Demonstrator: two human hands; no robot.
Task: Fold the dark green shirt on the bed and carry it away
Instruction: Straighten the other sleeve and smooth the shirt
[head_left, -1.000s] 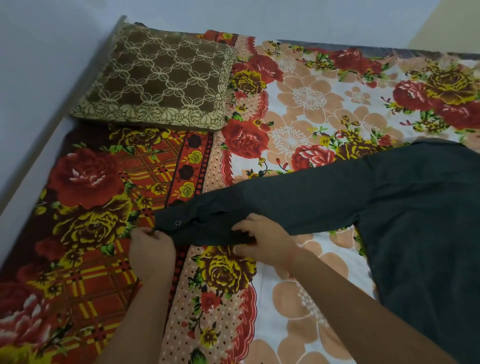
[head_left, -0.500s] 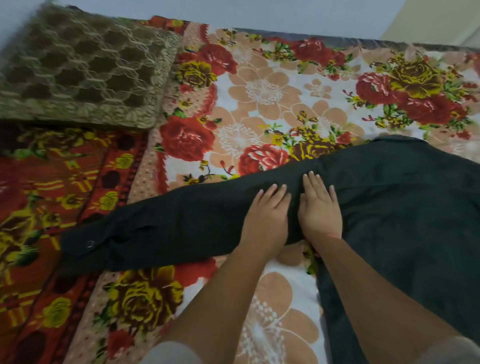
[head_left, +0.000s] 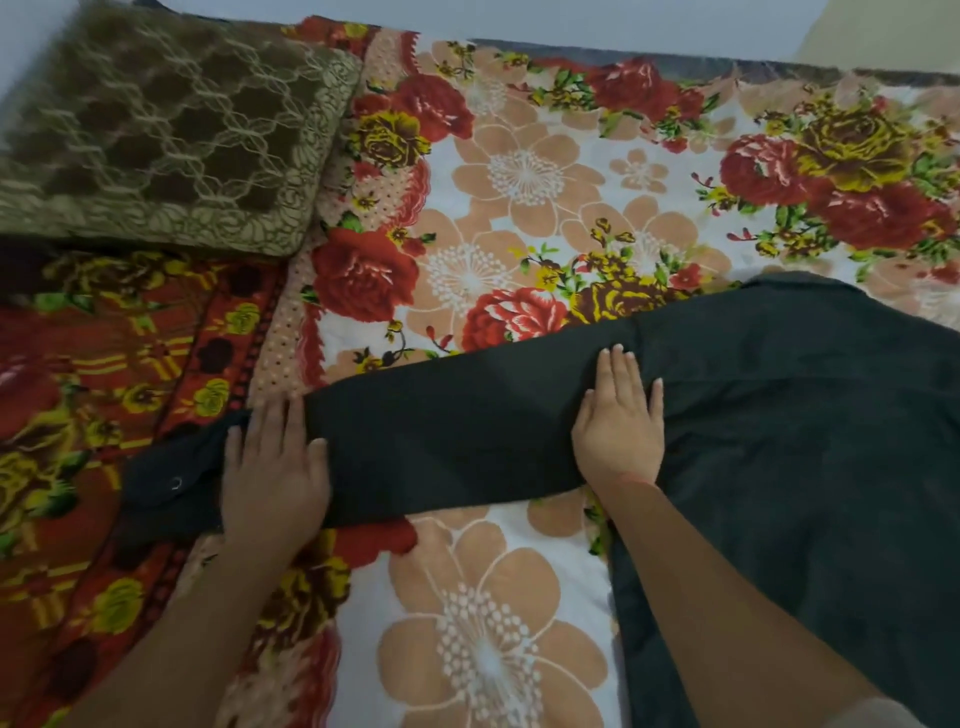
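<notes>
The dark green shirt (head_left: 779, 441) lies flat on the bed (head_left: 545, 176), its body at the right and one long sleeve stretched out to the left. My left hand (head_left: 272, 473) rests palm down on the sleeve near the buttoned cuff, fingers apart. My right hand (head_left: 621, 421) presses flat on the sleeve near the shoulder seam, fingers spread. Neither hand grips the cloth. The lower right part of the shirt is hidden by my right forearm.
A brown patterned pillow (head_left: 156, 130) lies at the head of the bed, far left. The bed is covered with a floral sheet in red, orange and white. A pale wall runs along the far edge.
My left hand has slid left along the sleeve from beside the right hand to near the cuff. The right hand stays near the shoulder. The view shifted slightly.
</notes>
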